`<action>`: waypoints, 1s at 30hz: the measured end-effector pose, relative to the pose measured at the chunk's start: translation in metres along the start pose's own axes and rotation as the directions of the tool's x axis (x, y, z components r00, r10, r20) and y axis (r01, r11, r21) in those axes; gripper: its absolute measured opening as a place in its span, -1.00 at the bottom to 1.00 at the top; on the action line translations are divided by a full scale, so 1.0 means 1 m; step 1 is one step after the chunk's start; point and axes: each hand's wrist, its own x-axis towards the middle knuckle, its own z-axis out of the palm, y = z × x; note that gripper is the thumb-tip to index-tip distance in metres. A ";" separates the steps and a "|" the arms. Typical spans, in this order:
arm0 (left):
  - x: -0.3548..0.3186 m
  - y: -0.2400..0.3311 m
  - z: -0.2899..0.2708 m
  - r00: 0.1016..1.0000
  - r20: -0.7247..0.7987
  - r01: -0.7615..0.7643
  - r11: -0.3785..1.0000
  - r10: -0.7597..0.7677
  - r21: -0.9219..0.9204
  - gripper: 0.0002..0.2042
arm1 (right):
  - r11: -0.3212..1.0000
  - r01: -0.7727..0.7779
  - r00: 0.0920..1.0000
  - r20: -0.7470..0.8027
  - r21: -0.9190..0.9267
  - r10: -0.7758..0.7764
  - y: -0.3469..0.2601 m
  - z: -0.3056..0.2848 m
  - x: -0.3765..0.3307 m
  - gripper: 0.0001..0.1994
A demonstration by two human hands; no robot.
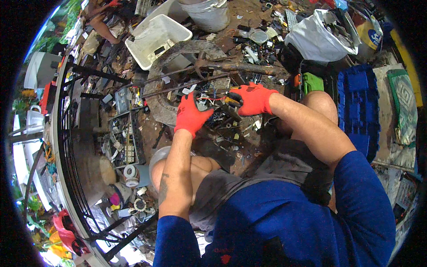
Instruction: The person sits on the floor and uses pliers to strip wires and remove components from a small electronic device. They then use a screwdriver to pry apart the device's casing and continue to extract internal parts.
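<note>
My left hand (191, 116), in a red glove, is curled at the middle of the work spot, thumb toward the right. What lies between its fingers is too small and dark to make out. Thin red and pale wires (209, 98) stretch from beside its fingers toward my right hand (255, 99), also red-gloved. That hand is closed around a yellow-and-black tool (229, 99) whose tip points left; its exact kind is unclear. Under and beyond both hands is a worn, grey ring-shaped slab (156, 99), with a rusty metal bar (249, 67) across its far part.
A white bin (155, 33) and a bucket (209, 15) stand beyond. Scrap-filled white sack (311, 38), green container (313, 83) and blue plastic piece (358, 107) lie right. At left are a crate of parts (125, 138) and a black metal frame (66, 147). Electronic scrap covers the ground.
</note>
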 end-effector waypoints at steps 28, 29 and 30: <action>-0.011 0.023 0.008 0.998 -0.036 -0.037 0.979 0.045 0.201 -0.18 | 1.000 0.002 1.000 -0.005 0.019 -0.002 0.015 -0.005 0.008 -0.39; -0.011 0.021 0.007 0.998 -0.027 -0.047 0.980 0.054 0.195 -0.18 | 1.000 0.012 0.999 -0.048 -0.012 -0.012 0.013 -0.001 0.007 -0.39; -0.010 0.019 0.007 0.998 -0.019 -0.058 0.980 0.063 0.188 -0.18 | 1.000 -0.002 0.999 -0.054 -0.020 0.001 0.011 0.003 0.005 -0.37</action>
